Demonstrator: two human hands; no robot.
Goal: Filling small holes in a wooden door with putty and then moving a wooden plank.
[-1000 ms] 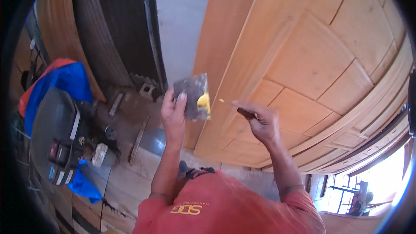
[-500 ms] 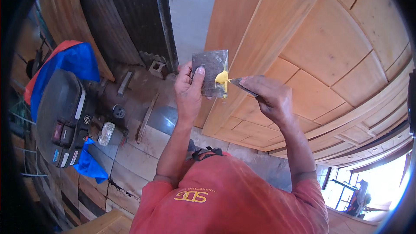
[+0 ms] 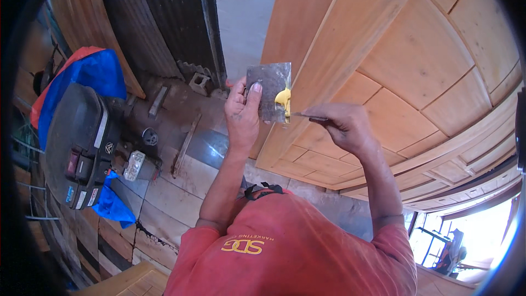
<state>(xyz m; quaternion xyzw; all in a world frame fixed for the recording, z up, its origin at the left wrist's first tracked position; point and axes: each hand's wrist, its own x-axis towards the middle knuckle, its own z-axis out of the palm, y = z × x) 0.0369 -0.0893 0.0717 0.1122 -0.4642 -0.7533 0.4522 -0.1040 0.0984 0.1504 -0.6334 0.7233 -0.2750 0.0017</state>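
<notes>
My left hand (image 3: 243,112) is closed on a flat grey plate (image 3: 268,85), thumb on its face and fingers behind. A blob of yellow putty (image 3: 283,97) clings near the plate's right edge, with smears running down below it. In my right hand (image 3: 348,126) is a thin putty knife (image 3: 310,116), seen nearly edge-on and pointing left. Its tip lies close to the plate's lower right edge; whether they touch I cannot tell. The fingers hide the knife's handle.
Panelled wooden doors (image 3: 405,77) stand ahead and to the right. On the left are a black top case (image 3: 76,142), a blue and red sheet (image 3: 96,79), a hollow concrete block (image 3: 199,83) and dark corrugated sheets (image 3: 164,16). A wooden strip (image 3: 187,145) lies on the floor.
The putty knife has turned from a slant to nearly level, and its tip has moved slightly lower along the plate's edge. My left hand and the plate have shifted slightly right.
</notes>
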